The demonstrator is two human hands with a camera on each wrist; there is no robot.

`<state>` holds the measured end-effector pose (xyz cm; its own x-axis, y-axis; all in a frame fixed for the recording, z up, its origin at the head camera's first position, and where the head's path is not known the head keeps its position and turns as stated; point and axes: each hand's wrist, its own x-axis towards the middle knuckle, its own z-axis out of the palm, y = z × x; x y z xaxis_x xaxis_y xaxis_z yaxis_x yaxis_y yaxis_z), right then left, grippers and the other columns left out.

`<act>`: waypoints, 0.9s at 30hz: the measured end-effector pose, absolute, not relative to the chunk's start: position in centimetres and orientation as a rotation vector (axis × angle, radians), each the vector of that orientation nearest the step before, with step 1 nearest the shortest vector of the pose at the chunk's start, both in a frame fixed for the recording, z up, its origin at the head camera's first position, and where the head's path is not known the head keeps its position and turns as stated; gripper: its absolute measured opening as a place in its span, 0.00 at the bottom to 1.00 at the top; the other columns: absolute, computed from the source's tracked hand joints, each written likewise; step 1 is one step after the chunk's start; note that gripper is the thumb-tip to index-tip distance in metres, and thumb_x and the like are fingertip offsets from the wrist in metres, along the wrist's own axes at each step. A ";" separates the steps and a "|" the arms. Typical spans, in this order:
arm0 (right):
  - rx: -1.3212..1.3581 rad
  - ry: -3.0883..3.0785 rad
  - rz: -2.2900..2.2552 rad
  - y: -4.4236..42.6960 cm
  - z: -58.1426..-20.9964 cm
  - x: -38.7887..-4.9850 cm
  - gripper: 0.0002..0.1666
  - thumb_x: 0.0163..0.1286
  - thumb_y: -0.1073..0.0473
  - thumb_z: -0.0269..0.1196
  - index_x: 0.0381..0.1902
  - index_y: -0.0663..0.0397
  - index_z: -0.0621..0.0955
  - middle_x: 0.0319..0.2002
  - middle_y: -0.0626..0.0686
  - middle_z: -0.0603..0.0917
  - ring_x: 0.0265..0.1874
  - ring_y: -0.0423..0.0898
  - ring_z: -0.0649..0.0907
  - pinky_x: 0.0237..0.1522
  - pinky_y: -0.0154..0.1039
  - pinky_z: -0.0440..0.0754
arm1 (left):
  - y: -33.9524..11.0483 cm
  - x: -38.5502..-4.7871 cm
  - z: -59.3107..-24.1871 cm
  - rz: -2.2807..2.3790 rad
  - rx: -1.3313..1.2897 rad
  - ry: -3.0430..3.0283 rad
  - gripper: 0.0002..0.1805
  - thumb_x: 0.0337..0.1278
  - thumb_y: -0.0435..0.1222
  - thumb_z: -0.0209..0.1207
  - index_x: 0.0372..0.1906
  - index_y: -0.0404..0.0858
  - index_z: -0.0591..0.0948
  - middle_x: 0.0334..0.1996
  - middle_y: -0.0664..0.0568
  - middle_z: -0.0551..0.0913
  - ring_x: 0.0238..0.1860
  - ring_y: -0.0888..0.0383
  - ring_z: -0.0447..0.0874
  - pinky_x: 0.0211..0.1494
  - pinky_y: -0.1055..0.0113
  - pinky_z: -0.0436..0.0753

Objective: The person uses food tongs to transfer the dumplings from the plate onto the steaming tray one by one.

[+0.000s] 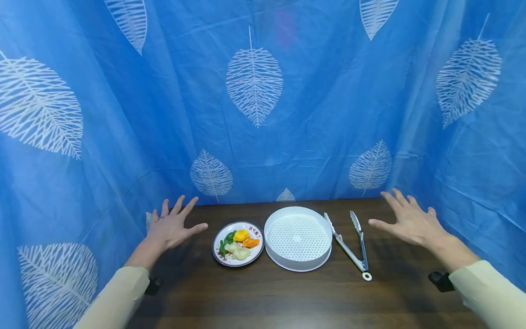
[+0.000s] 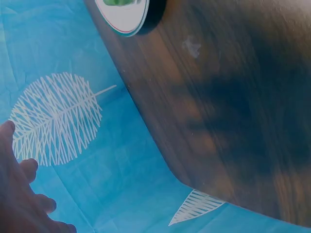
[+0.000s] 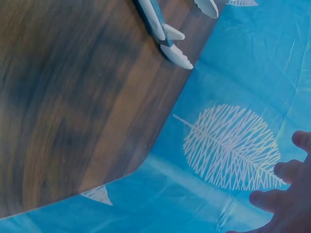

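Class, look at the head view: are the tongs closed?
No: the tongs lie on the table, spread apart in a clear V.

Looks forward and down from the head; looks closer at the table (image 2: pixel 160 97) from each wrist, sharing with the head view the plate (image 2: pixel 124 18) (left, upper left) and tongs (image 3: pixel 156 22) (right, top centre).

Red characters (image 1: pixel 255 231), too small to read with certainty, stand on the round white dark-rimmed plate (image 1: pixel 255 251) near the left hand (image 1: pixel 170 230), on its thumb side.
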<state>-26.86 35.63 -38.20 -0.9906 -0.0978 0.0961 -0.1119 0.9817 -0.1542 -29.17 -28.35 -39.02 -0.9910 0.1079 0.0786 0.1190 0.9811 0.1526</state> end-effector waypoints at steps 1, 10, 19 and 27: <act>0.158 -3.039 0.248 35.5 -38.3 -26.9 0.67 0.64 0.15 0.51 0.84 0.51 0.48 0.80 0.74 0.49 0.72 0.84 0.53 0.55 0.90 0.48 | -28.3 -29.1 -39.1 -0.244 -0.172 -3.049 0.56 0.57 0.77 0.47 0.85 0.55 0.48 0.84 0.36 0.43 0.79 0.20 0.32 0.71 0.18 0.35; 0.167 -3.020 0.279 35.0 -39.5 -27.3 0.66 0.65 0.15 0.49 0.82 0.57 0.53 0.75 0.75 0.61 0.68 0.80 0.65 0.49 0.85 0.65 | -27.6 -28.6 -40.5 -0.248 -0.178 -3.009 0.58 0.55 0.81 0.42 0.84 0.53 0.54 0.78 0.35 0.63 0.74 0.25 0.62 0.68 0.22 0.61; 0.153 -2.974 0.337 34.1 -41.1 -27.0 0.64 0.64 0.17 0.53 0.79 0.60 0.58 0.69 0.77 0.67 0.61 0.79 0.73 0.47 0.85 0.68 | -26.7 -28.9 -42.1 -0.366 -0.137 -2.994 0.55 0.55 0.80 0.45 0.79 0.49 0.64 0.70 0.36 0.75 0.65 0.31 0.74 0.61 0.27 0.74; 0.135 -2.954 0.381 33.5 -43.1 -26.6 0.63 0.65 0.19 0.56 0.77 0.63 0.61 0.63 0.78 0.71 0.53 0.76 0.79 0.41 0.69 0.80 | -25.6 -29.4 -43.7 -0.465 -0.132 -3.002 0.49 0.59 0.76 0.49 0.74 0.46 0.69 0.63 0.39 0.80 0.61 0.36 0.78 0.59 0.30 0.77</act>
<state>-26.64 33.49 -43.12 -0.9832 -0.0689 0.1689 -0.1095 0.9635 -0.2443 -29.44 -25.58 -43.74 -0.9911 0.0699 0.1132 0.1009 0.9496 0.2968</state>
